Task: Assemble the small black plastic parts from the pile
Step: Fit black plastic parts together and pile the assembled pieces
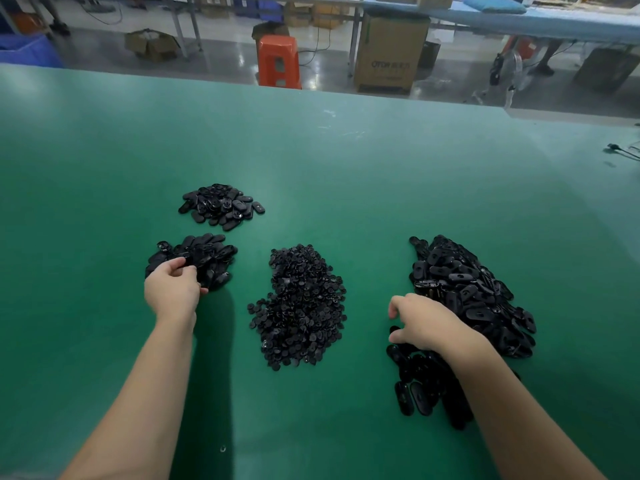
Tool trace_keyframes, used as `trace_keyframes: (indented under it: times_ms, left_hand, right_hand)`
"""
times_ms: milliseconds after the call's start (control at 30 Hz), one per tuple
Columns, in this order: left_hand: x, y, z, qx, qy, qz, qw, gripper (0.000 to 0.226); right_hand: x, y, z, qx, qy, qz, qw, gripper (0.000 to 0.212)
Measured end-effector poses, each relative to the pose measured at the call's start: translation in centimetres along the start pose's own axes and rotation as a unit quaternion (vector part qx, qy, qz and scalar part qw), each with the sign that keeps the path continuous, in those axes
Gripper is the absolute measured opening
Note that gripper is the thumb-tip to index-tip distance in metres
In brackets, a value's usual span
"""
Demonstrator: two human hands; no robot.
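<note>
Both bare forearms reach out over the green bench (104,150) from the near edge. Her or his right hand (420,322) rests with fingers curled down on the near end of the big right-hand pile (464,289) of oval black parts, which trails toward the camera under the wrist; whether it actually holds a piece I can't tell from this angle. Over on the other side, the left hand (172,287) has its fingers curled into the near-left pile (197,258) of oval shells, seemingly pinching one at the pile's edge. Between the two hands lies the middle heap (299,306) of much smaller round black bits, untouched. Just beyond the left hand sits a smaller far pile (221,206). Past the bench edge stand an orange stool (278,60) and a cardboard box (389,51) on the floor.
</note>
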State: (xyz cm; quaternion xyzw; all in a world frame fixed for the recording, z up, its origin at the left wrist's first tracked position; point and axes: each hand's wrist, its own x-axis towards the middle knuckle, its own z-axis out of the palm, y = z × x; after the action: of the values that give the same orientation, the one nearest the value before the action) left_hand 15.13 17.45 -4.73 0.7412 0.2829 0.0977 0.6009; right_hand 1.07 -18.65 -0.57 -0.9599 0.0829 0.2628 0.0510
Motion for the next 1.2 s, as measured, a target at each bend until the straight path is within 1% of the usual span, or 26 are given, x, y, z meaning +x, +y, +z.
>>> trace_keyframes:
  times_ms: [133,200,267,333,400,500,600,700,933,1100,1200]
  left_hand:
    - [-1.2,-0.4,0.7,0.047,0.008,0.063,0.997,0.024]
    - [-2.3,-0.4,1.1,0.075,-0.019,0.1,0.992,0.02]
    - [-3.4,-0.5,1.7,0.112,-0.073,0.128,0.983,0.019]
    - [-4.5,-0.8,2.2,0.157,-0.132,0.159,0.966,0.018]
    - [-5.5,-1.1,2.6,0.2,-0.168,0.191,0.946,0.017]
    - [-6.4,-1.5,2.9,0.257,-0.2,0.216,0.92,0.014]
    - [-6.7,-1.8,2.8,0.32,-0.236,0.237,0.887,0.014]
    - [-6.7,-1.7,2.6,0.343,-0.259,0.258,0.865,0.014]
    - [-6.8,-1.7,2.1,0.33,-0.268,0.253,0.869,0.014]
    - [-6.8,-1.7,2.2,0.348,-0.271,0.266,0.857,0.015]
    - [-6.8,-1.6,2.3,0.349,-0.268,0.265,0.858,0.014]
  right_hand:
    - [0.2,-0.2,0.2,-0.001,0.015,-0.003,1.0,0.027]
    - [0.3,-0.3,0.2,-0.001,0.025,-0.004,1.0,0.024]
    - [0.3,-0.4,0.3,0.001,0.035,-0.005,0.999,0.023]
    - [0.2,-0.3,0.4,0.009,0.044,-0.005,0.999,0.025]
    - [0.1,-0.4,0.5,0.02,0.049,-0.008,0.999,0.027]
    - [-0.1,-0.3,0.4,0.027,0.055,-0.012,0.998,0.025]
    - [-0.3,-0.1,0.2,0.044,0.057,-0.009,0.997,0.026]
    - [-0.5,0.0,-0.1,0.061,0.051,-0.012,0.997,0.025]
    - [-0.5,0.4,-1.0,0.109,0.057,-0.004,0.992,0.024]
    - [-0.4,0.7,-1.2,0.13,0.079,0.012,0.988,0.033]
    - [-0.2,0.8,-1.4,0.155,0.098,0.01,0.983,0.045]
